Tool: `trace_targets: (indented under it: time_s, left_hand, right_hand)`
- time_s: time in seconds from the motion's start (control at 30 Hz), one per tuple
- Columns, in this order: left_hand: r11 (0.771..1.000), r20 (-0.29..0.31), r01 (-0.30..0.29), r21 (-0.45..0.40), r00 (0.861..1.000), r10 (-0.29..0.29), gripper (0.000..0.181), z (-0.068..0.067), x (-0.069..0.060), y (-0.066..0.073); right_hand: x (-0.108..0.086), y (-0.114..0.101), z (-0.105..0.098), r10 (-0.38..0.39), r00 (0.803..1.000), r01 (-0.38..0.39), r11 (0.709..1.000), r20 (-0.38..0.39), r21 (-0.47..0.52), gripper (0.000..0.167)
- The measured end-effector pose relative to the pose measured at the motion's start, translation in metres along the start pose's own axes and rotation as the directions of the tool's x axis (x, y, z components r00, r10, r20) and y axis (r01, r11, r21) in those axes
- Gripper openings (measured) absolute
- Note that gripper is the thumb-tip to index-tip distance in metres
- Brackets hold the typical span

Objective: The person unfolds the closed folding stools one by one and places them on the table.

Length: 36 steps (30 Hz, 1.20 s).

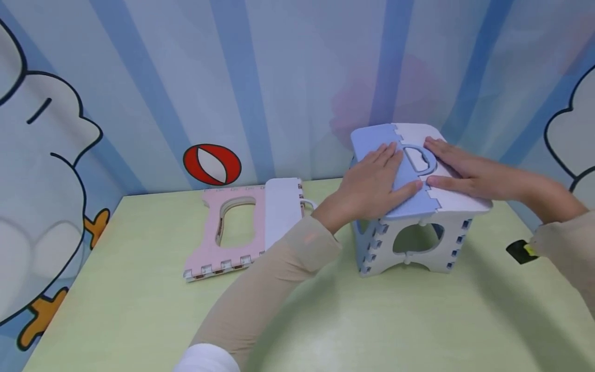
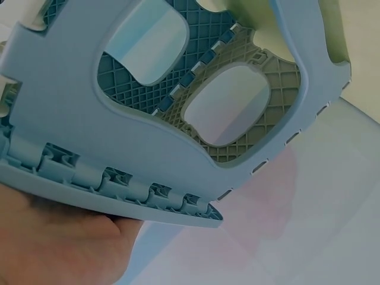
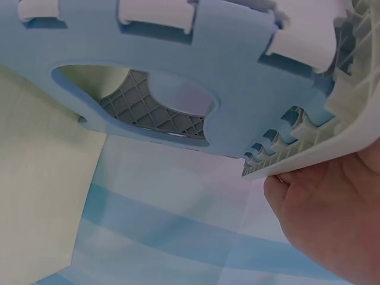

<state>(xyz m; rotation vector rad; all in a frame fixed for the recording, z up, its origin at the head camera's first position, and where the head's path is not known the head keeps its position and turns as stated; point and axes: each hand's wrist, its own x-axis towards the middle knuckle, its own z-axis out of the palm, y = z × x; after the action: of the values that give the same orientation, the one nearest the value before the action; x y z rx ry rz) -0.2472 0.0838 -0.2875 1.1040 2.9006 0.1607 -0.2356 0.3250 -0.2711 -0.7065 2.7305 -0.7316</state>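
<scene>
An unfolded folding step stool [image 1: 411, 204], its top half blue and half white, stands upright at the right of the table. My left hand [image 1: 372, 183] rests on the blue half of the top, fingers straight and thumb spread towards the seam. On the white half lies my right hand [image 1: 474, 170], its fingers extended beside the blue handle [image 1: 432, 164]. From the left wrist, the blue side panel [image 2: 65, 89] shows under the top, with the palm above it hidden in part. The right wrist view shows another blue side panel [image 3: 237, 77] and its hinges.
A folded pink and white step stool [image 1: 239, 245] lies flat on the pale green table [image 1: 125, 299], left of my left forearm. A small black and yellow object [image 1: 521, 251] is near my right sleeve. Behind stands a striped blue wall [image 1: 297, 77] with cartoon figures.
</scene>
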Motion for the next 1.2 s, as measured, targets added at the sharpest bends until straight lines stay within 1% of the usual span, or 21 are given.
trace_targets:
  time_s: [0.1, 0.2, 0.37, 0.5, 0.67, 0.77, 0.83, 0.97, 1.03, 1.07, 1.13, 1.2]
  left_hand:
    - [1.0, -0.021, 0.008, -0.029, 1.0, -0.008, 0.082, 0.001, -0.001, 0.0]
    - [0.999, -0.055, 0.003, -0.05, 0.998, -0.006, 0.078, 0.002, -0.002, -0.001]
    - [0.998, -0.116, -0.012, -0.06, 0.993, 0.005, 0.071, 0.001, -0.009, -0.002]
    - [0.999, -0.178, -0.015, -0.047, 0.984, 0.006, 0.067, 0.0, -0.015, -0.002]
    - [0.999, -0.245, -0.025, -0.037, 0.969, 0.015, 0.064, -0.002, -0.024, -0.003]
    - [0.999, -0.288, -0.047, -0.028, 0.957, 0.037, 0.063, -0.003, -0.031, -0.004]
    - [0.997, -0.319, -0.068, -0.02, 0.946, 0.058, 0.062, -0.004, -0.036, -0.006]
    - [0.992, -0.384, -0.127, -0.008, 0.916, 0.114, 0.06, -0.005, -0.046, -0.009]
    - [0.988, -0.407, -0.153, -0.011, 0.903, 0.136, 0.059, -0.005, -0.052, -0.01]
    - [0.986, -0.414, -0.166, -0.018, 0.899, 0.144, 0.059, -0.005, -0.055, -0.011]
    - [0.982, -0.422, -0.185, -0.031, 0.893, 0.155, 0.058, -0.006, -0.061, -0.011]
    - [0.978, -0.436, -0.206, -0.037, 0.884, 0.17, 0.057, -0.006, -0.067, -0.011]
  right_hand:
    - [-0.003, -0.004, 0.003, 0.034, 0.999, -0.035, 0.999, -0.035, -0.02, 0.086]
    - [-0.006, -0.009, 0.005, 0.061, 0.996, -0.065, 0.996, -0.064, -0.062, 0.084]
    - [-0.011, -0.017, 0.009, 0.069, 0.993, -0.079, 0.992, -0.099, -0.097, 0.085]
    - [-0.016, -0.023, 0.011, 0.053, 0.986, -0.07, 0.992, -0.158, -0.107, 0.084]
    - [-0.024, -0.036, 0.014, 0.043, 0.968, -0.077, 0.988, -0.247, -0.133, 0.079]
    - [-0.031, -0.046, 0.018, 0.011, 0.954, -0.056, 0.989, -0.299, -0.14, 0.075]
    - [-0.037, -0.053, 0.022, -0.031, 0.942, -0.022, 0.988, -0.334, -0.154, 0.072]
    - [-0.045, -0.069, 0.029, -0.118, 0.917, 0.045, 0.98, -0.381, -0.196, 0.07]
    - [-0.048, -0.076, 0.034, -0.165, 0.9, 0.08, 0.973, -0.404, -0.218, 0.07]
    - [-0.049, -0.079, 0.036, -0.189, 0.89, 0.099, 0.968, -0.414, -0.23, 0.07]
    - [-0.051, -0.085, 0.04, -0.242, 0.865, 0.137, 0.957, -0.44, -0.256, 0.07]
    - [-0.053, -0.089, 0.045, -0.277, 0.84, 0.163, 0.949, -0.467, -0.271, 0.069]
